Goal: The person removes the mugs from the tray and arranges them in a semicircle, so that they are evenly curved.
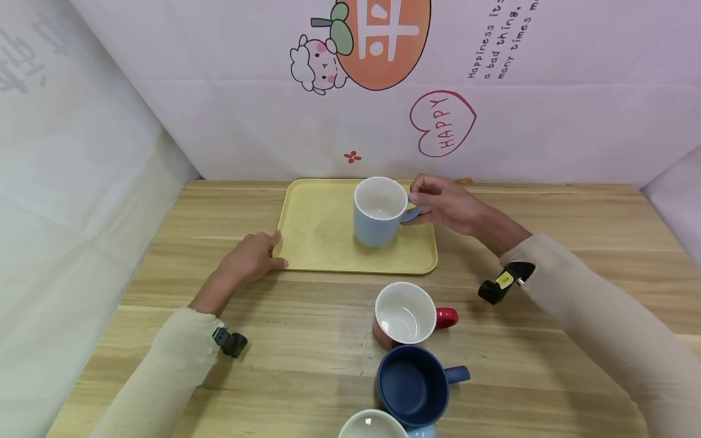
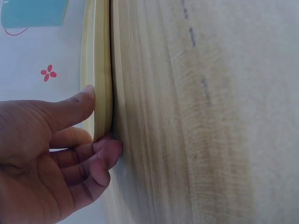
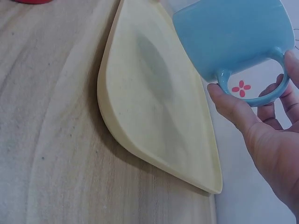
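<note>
My right hand (image 1: 450,205) holds a light blue mug (image 1: 375,226) by its handle, with fingers and thumb around the loop. In the right wrist view the mug (image 3: 233,35) hangs above the yellow tray (image 3: 154,100), apart from it, and its shadow falls on the tray. White inside, the mug is upright and looks empty in the head view. At the left end of the tray (image 1: 317,243), my left hand (image 1: 249,258) grips the corner. The left wrist view shows the thumb on the rim (image 2: 100,70) and the other fingers curled against the outer side.
In front of the tray stand a red mug (image 1: 405,313), a dark blue mug (image 1: 413,386) and a white-rimmed mug (image 1: 372,426) with a light blue handle, cut off by the frame. They stand close together on the wooden table (image 1: 306,353). A printed white cloth (image 1: 246,121) hangs behind.
</note>
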### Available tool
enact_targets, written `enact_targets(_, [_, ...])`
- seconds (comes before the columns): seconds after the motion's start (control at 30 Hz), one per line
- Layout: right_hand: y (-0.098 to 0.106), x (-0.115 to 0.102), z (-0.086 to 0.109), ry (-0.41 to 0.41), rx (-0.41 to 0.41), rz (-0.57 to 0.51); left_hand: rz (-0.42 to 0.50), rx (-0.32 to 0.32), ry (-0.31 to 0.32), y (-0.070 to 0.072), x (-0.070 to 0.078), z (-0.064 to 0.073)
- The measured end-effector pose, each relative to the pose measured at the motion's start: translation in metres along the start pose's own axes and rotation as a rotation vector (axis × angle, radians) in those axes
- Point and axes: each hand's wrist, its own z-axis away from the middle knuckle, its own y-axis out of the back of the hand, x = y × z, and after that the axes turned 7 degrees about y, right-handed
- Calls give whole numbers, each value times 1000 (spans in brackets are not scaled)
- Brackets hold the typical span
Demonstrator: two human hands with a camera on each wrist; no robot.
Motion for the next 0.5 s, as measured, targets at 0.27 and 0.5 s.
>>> enact_targets(0.27, [-6, -2, 7, 0, -46, -1, -14, 5, -13, 0, 2, -1])
enact_targets(0.5, [-11, 2, 10, 3, -109, -14, -12, 3, -7, -1, 2, -1])
